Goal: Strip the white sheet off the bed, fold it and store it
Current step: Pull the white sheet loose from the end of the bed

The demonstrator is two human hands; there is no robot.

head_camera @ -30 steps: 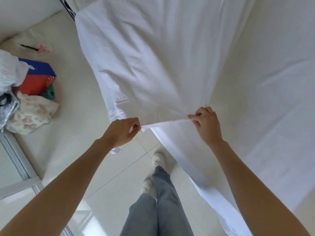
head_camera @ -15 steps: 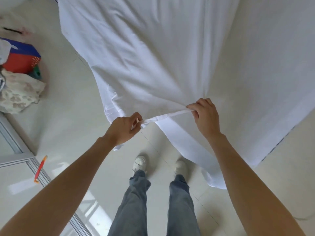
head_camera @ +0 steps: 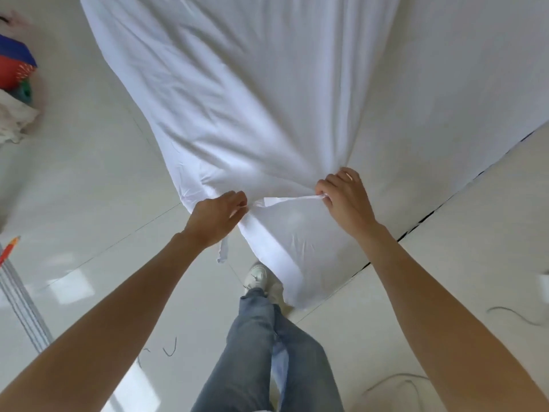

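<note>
The white sheet [head_camera: 252,93] spreads from the top of the view down to my hands, stretched and creased toward them. My left hand [head_camera: 218,217] grips one end of the sheet's near edge, with a short strip of fabric hanging below it. My right hand [head_camera: 346,197] pinches the same edge about a hand's width to the right. The edge runs taut between both hands, and a flap of sheet hangs below them down to the floor beside my shoe [head_camera: 257,276]. The bed under the sheet is hidden.
Pale tiled floor [head_camera: 89,179] lies all around. A red and blue box [head_camera: 15,66] and a patterned cloth bundle [head_camera: 13,117] sit at the far left. An orange pen [head_camera: 9,248] lies by a sliding-door track at the left. Cables [head_camera: 514,315] trail at the lower right.
I have stepped back, dragging the sheet toward me. More floor shows at the right, and the box has slid to the left edge. Both hands keep their grip on the edge.
</note>
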